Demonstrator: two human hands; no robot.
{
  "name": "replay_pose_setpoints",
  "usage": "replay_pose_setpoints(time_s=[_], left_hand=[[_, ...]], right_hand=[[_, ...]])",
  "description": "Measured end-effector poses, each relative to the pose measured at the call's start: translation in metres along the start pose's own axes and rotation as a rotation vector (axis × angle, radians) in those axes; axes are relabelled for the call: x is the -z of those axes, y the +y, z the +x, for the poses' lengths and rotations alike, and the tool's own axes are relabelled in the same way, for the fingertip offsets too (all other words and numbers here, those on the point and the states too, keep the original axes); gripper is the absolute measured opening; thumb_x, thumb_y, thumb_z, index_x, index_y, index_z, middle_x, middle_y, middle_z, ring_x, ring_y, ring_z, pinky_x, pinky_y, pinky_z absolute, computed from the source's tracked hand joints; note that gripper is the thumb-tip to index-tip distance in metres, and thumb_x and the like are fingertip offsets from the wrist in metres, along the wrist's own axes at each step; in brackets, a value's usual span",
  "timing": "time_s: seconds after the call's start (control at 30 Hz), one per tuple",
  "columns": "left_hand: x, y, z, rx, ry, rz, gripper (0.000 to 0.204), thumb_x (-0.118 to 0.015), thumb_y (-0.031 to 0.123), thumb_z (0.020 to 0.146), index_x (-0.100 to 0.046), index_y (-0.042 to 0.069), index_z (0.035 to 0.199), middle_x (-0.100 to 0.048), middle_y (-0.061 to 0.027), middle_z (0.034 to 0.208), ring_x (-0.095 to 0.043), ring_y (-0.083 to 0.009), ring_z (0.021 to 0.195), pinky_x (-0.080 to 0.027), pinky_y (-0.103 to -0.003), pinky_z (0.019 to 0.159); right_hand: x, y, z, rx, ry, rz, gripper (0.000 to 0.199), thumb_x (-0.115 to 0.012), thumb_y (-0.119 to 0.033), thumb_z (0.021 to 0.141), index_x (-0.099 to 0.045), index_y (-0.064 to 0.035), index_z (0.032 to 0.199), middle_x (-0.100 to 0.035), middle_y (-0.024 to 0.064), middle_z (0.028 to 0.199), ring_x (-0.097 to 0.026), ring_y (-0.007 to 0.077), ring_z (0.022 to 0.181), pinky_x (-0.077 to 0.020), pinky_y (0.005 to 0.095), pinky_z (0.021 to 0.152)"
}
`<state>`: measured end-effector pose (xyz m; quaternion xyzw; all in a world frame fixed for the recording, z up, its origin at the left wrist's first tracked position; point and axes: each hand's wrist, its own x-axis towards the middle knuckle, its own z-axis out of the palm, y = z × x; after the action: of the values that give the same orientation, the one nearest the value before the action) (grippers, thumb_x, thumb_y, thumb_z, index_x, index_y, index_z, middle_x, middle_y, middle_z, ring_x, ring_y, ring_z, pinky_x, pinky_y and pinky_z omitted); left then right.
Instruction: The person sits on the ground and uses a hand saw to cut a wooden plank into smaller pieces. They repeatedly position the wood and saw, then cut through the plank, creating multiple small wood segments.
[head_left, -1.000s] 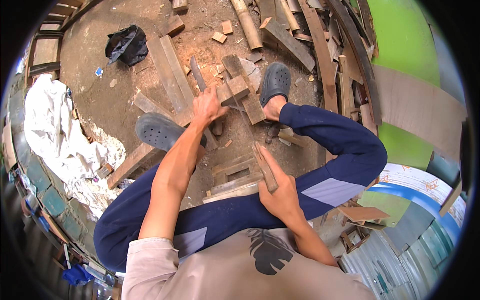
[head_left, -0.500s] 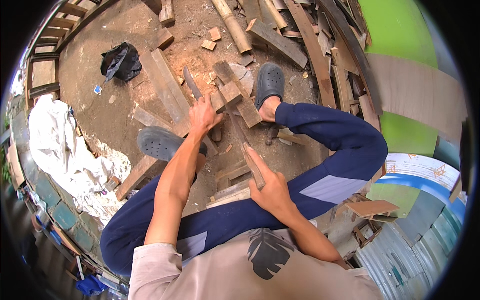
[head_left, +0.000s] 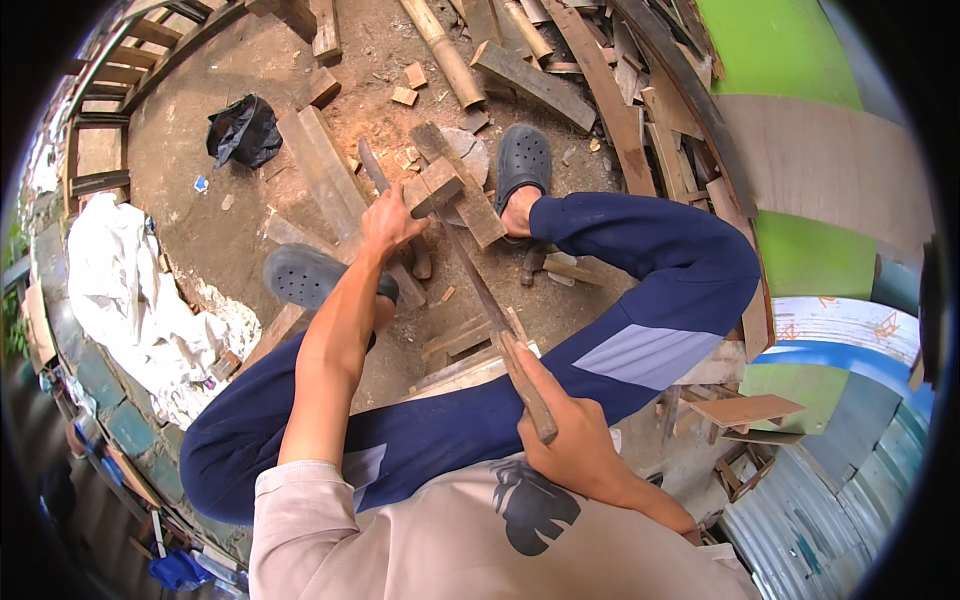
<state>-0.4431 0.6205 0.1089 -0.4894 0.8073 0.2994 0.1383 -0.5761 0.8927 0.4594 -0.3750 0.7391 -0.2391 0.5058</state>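
Wood is being worked on bare, sawdust-strewn earth: a short squared block (head_left: 432,186) is pinned under the left hand (head_left: 388,222), fingers pressed down on its rough top. A long flat blade runs back from the block to a worn wooden handle (head_left: 524,384), around which the right hand (head_left: 570,440) is clamped. Grey perforated clogs (head_left: 522,160) are planted beside the block. Beyond it, weathered planks (head_left: 322,168) and a round bamboo pole (head_left: 444,58) are scattered; a crumpled black bag (head_left: 242,130) lies further left.
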Motion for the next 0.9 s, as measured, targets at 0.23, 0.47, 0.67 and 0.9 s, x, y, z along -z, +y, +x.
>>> replay_pose_setpoints(time_s=[0.23,0.47,0.67,0.9], left_hand=[[-0.02,0.006,-0.007,0.042,-0.078,0.103,0.089,-0.088,0.045,0.077,-0.042,0.007,0.144,-0.06,-0.0238,0.136,-0.06,-0.0424,0.127,-0.05,-0.061,0.101],[-0.004,0.013,-0.016,0.084,-0.085,-0.078,0.108,-0.066,0.08,0.081,-0.04,0.009,0.158,-0.063,-0.0278,0.134,-0.062,-0.043,0.126,-0.052,-0.056,0.1],[0.015,0.016,-0.02,0.109,-0.139,-0.066,0.109,-0.066,0.087,0.075,-0.059,0.0,0.141,-0.07,-0.0271,0.122,-0.068,-0.0403,0.116,-0.054,-0.053,0.095],[-0.031,0.033,-0.056,0.059,0.28,-0.099,0.08,-0.092,0.057,0.063,-0.065,0.003,0.116,-0.065,-0.0121,0.106,-0.06,-0.0292,0.105,-0.044,-0.042,0.087]], right_hand=[[0.043,0.008,0.016,0.133,0.24,0.079,0.07,-0.061,0.003,0.087,-0.049,-0.0038,0.155,-0.074,0.0271,0.101,-0.076,0.0318,0.082,-0.0561,0.0368,0.076],[0.06,0.04,0.065,0.145,0.313,0.268,0.062,-0.058,0.005,0.091,-0.05,0.0028,0.152,-0.065,0.0192,0.139,-0.063,0.0214,0.12,-0.0466,0.0306,0.103],[0.047,0.045,0.114,0.036,0.284,0.466,0.062,-0.059,0.003,0.093,-0.051,-0.0051,0.155,-0.071,0.0073,0.111,-0.051,0.0031,0.06,-0.0422,0.0211,0.05],[0.03,0.041,0.13,-0.053,0.323,0.384,0.062,-0.057,0.005,0.094,-0.051,-0.0043,0.155,-0.071,0.0074,0.112,-0.051,0.0033,0.059,-0.042,0.0211,0.05]])
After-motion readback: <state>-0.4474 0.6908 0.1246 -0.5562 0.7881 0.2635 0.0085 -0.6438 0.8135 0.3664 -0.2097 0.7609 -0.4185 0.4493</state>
